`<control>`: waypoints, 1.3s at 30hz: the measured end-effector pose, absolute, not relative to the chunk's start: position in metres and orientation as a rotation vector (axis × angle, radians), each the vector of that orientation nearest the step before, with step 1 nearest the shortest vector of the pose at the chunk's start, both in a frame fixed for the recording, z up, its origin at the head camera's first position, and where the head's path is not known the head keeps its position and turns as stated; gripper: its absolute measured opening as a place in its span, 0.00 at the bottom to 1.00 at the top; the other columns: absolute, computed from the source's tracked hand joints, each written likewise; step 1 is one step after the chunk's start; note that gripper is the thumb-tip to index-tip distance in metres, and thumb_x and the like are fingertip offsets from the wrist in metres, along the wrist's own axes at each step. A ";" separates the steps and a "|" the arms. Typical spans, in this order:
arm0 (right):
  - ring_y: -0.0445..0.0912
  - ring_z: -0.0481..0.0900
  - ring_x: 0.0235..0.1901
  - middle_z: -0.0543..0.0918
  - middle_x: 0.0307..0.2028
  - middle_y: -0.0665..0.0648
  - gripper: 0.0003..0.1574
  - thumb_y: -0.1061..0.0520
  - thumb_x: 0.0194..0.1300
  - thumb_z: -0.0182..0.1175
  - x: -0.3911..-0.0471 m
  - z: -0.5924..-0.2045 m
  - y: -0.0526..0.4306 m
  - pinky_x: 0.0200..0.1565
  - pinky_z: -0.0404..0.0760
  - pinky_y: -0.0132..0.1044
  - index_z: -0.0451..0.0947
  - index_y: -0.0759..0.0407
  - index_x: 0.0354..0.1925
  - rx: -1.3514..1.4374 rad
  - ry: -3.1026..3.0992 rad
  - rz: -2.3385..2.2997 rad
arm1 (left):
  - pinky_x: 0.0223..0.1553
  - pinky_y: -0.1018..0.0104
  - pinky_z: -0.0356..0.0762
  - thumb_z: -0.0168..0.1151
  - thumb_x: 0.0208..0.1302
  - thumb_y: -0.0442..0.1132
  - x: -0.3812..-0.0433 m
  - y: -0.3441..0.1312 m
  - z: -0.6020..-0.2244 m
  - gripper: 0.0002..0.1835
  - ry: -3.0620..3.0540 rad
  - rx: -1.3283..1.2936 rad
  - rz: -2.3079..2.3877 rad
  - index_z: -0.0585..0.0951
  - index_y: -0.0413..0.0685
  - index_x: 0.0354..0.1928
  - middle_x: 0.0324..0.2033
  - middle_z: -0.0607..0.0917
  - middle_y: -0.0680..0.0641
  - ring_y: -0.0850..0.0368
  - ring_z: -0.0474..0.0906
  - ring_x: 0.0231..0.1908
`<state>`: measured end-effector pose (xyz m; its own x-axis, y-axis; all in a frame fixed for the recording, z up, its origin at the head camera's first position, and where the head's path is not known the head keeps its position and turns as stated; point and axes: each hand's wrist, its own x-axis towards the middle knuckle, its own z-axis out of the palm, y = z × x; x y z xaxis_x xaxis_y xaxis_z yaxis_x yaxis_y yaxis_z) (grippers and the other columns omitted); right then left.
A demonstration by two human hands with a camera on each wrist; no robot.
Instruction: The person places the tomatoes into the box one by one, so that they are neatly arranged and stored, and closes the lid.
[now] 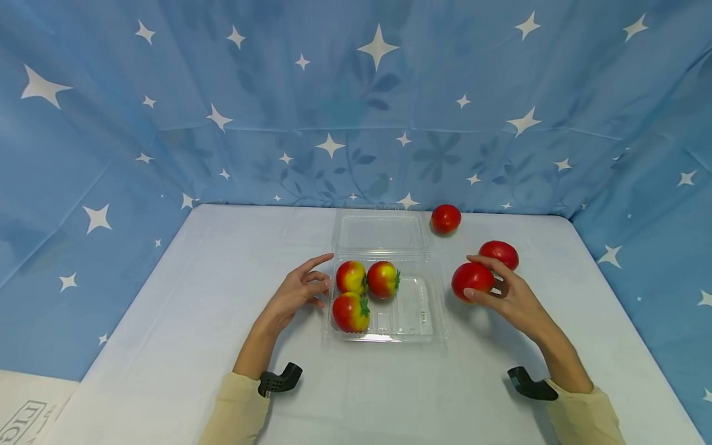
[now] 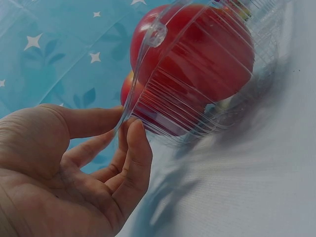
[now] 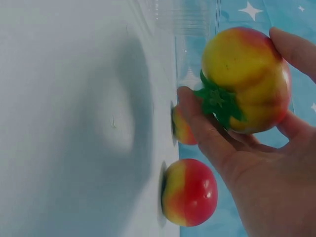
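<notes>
My right hand (image 1: 514,300) grips a red and yellow toy tomato (image 1: 472,282) between thumb and fingers, right of a clear plastic container (image 1: 411,309). The right wrist view shows the held tomato's green leafy top (image 3: 219,102) turned toward the camera. My left hand (image 1: 297,293) is at the container's left edge; in the left wrist view its thumb and fingertips pinch the rim (image 2: 129,103). Three toy tomatoes sit in the container's left part: back left (image 1: 350,277), back middle (image 1: 382,279) and front left (image 1: 350,312).
The container's lid (image 1: 381,232) lies folded back, away from me. One loose tomato (image 1: 446,219) is beside the lid, and another (image 1: 499,254) lies just behind the right hand. A blue star-patterned curtain (image 1: 334,167) borders the table (image 1: 222,259).
</notes>
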<state>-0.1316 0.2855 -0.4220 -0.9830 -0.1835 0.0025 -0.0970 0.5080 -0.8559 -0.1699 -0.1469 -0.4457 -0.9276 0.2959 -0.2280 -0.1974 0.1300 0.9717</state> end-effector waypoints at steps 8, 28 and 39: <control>0.66 0.67 0.67 0.62 0.75 0.68 0.51 0.59 0.62 0.73 -0.132 -0.420 0.280 0.46 0.81 0.20 0.60 0.56 0.77 -0.262 2.707 -1.583 | 0.33 0.69 0.87 0.63 0.73 0.37 -0.170 -0.147 -0.446 0.33 2.057 0.099 1.850 0.68 0.56 0.78 0.40 0.80 0.50 0.55 0.79 0.38; 0.63 0.72 0.65 0.68 0.72 0.65 0.53 0.62 0.59 0.75 -0.140 -0.421 0.255 0.49 0.81 0.23 0.63 0.51 0.77 -0.339 2.673 -1.599 | 0.34 0.69 0.87 0.64 0.73 0.37 -0.170 -0.147 -0.446 0.33 2.047 0.092 1.858 0.68 0.57 0.78 0.40 0.80 0.50 0.54 0.79 0.39; 0.59 0.72 0.65 0.70 0.71 0.63 0.55 0.66 0.54 0.77 -0.141 -0.416 0.245 0.51 0.80 0.22 0.61 0.54 0.74 -0.349 2.699 -1.669 | 0.33 0.69 0.87 0.62 0.73 0.35 -0.169 -0.147 -0.445 0.33 2.030 0.088 1.867 0.67 0.56 0.78 0.39 0.80 0.50 0.55 0.79 0.37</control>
<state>-0.1407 0.2447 -0.4158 -0.9748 -0.1582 0.1573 -0.2114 0.4298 -0.8778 -0.1695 -0.1468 -0.4449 -0.9258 0.2975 -0.2330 -0.2073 0.1157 0.9714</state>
